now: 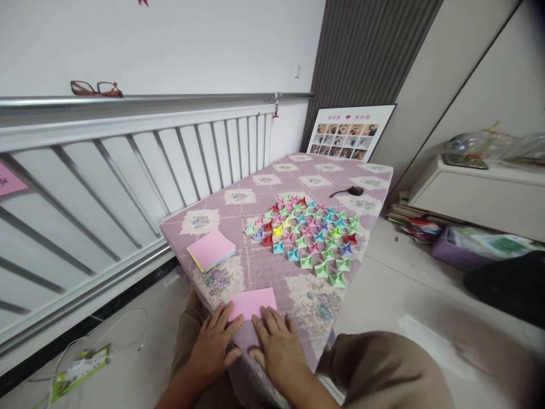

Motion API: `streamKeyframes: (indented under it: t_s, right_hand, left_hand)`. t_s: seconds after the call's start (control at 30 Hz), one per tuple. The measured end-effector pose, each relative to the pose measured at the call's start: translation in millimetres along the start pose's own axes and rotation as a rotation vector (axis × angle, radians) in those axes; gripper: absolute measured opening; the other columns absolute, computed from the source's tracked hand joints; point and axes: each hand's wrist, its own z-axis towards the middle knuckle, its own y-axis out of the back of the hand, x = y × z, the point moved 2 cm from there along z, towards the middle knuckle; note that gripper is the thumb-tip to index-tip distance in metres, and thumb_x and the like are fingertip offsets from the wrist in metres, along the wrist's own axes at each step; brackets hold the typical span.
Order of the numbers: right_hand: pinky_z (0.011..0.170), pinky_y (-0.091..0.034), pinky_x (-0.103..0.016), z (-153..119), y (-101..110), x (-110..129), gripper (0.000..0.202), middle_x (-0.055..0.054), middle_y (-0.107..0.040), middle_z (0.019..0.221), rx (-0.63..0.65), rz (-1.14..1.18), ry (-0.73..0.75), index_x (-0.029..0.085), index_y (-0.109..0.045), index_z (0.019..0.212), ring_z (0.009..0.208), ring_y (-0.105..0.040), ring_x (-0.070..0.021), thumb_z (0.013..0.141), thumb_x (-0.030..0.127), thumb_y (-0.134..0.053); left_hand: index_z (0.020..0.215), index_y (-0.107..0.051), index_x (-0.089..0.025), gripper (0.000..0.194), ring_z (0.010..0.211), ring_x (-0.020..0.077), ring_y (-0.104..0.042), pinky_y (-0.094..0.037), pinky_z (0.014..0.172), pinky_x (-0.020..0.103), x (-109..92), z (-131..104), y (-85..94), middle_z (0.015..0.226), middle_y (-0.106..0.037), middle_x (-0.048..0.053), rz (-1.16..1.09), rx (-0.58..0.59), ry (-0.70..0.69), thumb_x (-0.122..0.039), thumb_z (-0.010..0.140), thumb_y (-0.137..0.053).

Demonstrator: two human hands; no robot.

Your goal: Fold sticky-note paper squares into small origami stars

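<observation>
A pink sheet of paper [253, 302], apparently folded in half, lies flat at the near end of the table. My left hand [217, 335] rests on its lower left corner, fingers stretched out. On the lower right part lie the spread fingers of my right hand [276, 346]. Both hands press from above and grip nothing. Beyond the left hand sits a stack of square coloured paper [212, 250] with a pink sheet on top. Several small folded paper pieces [314, 230] in green, pink, blue, red and yellow stand in rows farther up the table.
A purple patterned cloth covers the table [264, 272]. A black object with a short cord [355, 191] lies near its right edge. A white radiator [140, 170] runs along the left, with glasses [97, 88] on the pipe above. A power strip [80, 372] lies on the floor.
</observation>
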Motion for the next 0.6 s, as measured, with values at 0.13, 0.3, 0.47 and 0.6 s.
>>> streamKeyframes:
  t_s: [0.13,0.3,0.47,0.6]
  right_hand:
    - [0.109,-0.015,-0.060,-10,9,-12,0.061,-0.006,-0.033,0.151,-0.008,0.000,-0.049,0.025,-0.035,0.143,0.138,-0.025,-0.0308,0.090,0.055,-0.040]
    - [0.108,-0.017,-0.060,-22,22,-28,0.059,-0.007,-0.034,0.150,-0.008,-0.038,-0.132,0.023,-0.039,0.141,0.138,-0.024,-0.0315,0.089,0.049,-0.046]
    - [0.106,-0.026,-0.054,-26,33,-50,0.049,-0.008,-0.044,0.144,-0.111,-0.058,-0.281,0.020,-0.052,0.131,0.134,-0.034,-0.0305,0.089,0.044,-0.046]
    - [0.107,-0.025,-0.053,-18,40,-42,0.046,-0.011,-0.046,0.142,-0.240,-0.041,-0.323,0.017,-0.050,0.133,0.133,-0.036,-0.0282,0.090,0.032,-0.044]
  left_hand:
    - [0.141,-0.038,-0.031,0.061,0.139,0.0314,-0.021,-0.033,0.108,0.048,7,-2,-9.4,0.154,-0.024,0.006,0.009,-0.111,-0.062,-0.034,0.084,-0.059]
    - [0.140,-0.039,-0.029,0.061,0.138,0.0316,-0.022,-0.036,0.107,0.048,12,-3,-17.6,0.154,-0.024,0.006,0.000,-0.179,-0.087,-0.026,0.083,-0.060]
    - [0.140,-0.039,-0.030,0.063,0.138,0.0320,-0.023,-0.036,0.106,0.049,12,-3,-17.7,0.153,-0.025,0.006,-0.023,-0.178,-0.085,-0.025,0.081,-0.062]
    - [0.141,-0.037,-0.031,0.065,0.139,0.0324,-0.022,-0.035,0.107,0.050,12,-3,-17.0,0.154,-0.024,0.006,-0.047,-0.179,-0.104,-0.025,0.081,-0.062]
